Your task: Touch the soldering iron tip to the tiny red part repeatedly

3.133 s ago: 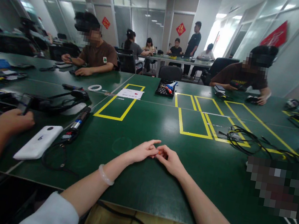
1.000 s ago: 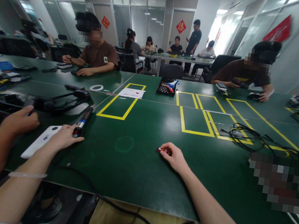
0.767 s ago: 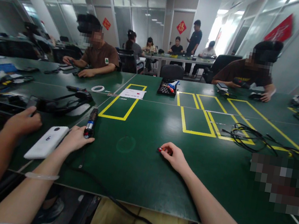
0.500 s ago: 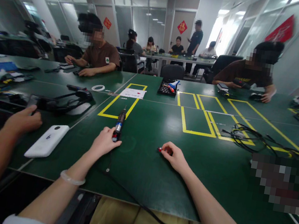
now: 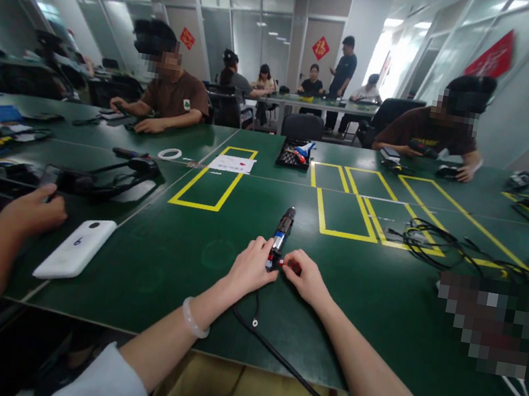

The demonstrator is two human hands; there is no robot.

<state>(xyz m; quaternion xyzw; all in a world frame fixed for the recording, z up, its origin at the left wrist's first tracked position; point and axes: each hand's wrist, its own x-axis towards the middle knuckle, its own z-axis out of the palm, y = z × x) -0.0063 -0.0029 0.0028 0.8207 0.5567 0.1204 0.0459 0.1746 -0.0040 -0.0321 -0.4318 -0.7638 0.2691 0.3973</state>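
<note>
My left hand [image 5: 253, 265] is closed round the lower end of a dark, pen-shaped electric tool [image 5: 282, 229] with a silver and blue band. The tool points away from me, above the green table [image 5: 175, 244]. Close on its right, my right hand [image 5: 308, 277] pinches a small red piece [image 5: 280, 262] at the tool's lower end; whether the two touch is hard to tell. A black cable [image 5: 287, 364] runs from below my left hand over the table's front edge, with a small ring [image 5: 254, 323] beside it.
A white power bank [image 5: 76, 249] and a co-worker's hand [image 5: 32, 210] are at the left. Ahead are a black tray [image 5: 294, 154], a paper sheet [image 5: 232, 163] and yellow tape outlines [image 5: 344, 234]. Coiled black cables [image 5: 422, 241] lie at the right. Two people sit across the table.
My left hand has moved right with the tool, bringing its lower end up to the red piece in my right hand. The tool has left the yellow outline at the left.
</note>
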